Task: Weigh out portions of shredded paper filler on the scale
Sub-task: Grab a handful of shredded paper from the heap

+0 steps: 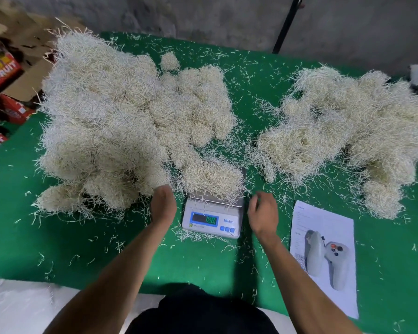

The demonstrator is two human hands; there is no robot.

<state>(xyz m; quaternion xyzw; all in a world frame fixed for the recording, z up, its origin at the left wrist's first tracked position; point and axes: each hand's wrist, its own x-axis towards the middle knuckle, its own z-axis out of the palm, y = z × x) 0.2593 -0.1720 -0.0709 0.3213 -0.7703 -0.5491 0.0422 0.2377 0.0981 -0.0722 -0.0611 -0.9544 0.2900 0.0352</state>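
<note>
A fluffy, wiry clump of cream shredded paper (212, 175) sits heaped on the small white scale (212, 216) at lower centre, its lit display blurred. My left hand (163, 204) reaches into the big pile (111, 121) at left, fingers hidden, so I cannot tell its grip; my right hand (262, 213) hovers beside the scale, fingers loosely curled, holding nothing. Strands litter the green felt table (58, 249) under a grey concrete wall (203, 13).

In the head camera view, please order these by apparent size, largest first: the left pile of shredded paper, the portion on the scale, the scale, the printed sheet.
1. left pile
2. printed sheet
3. and 4. portion on the scale and scale: look alike, unranked.
</note>
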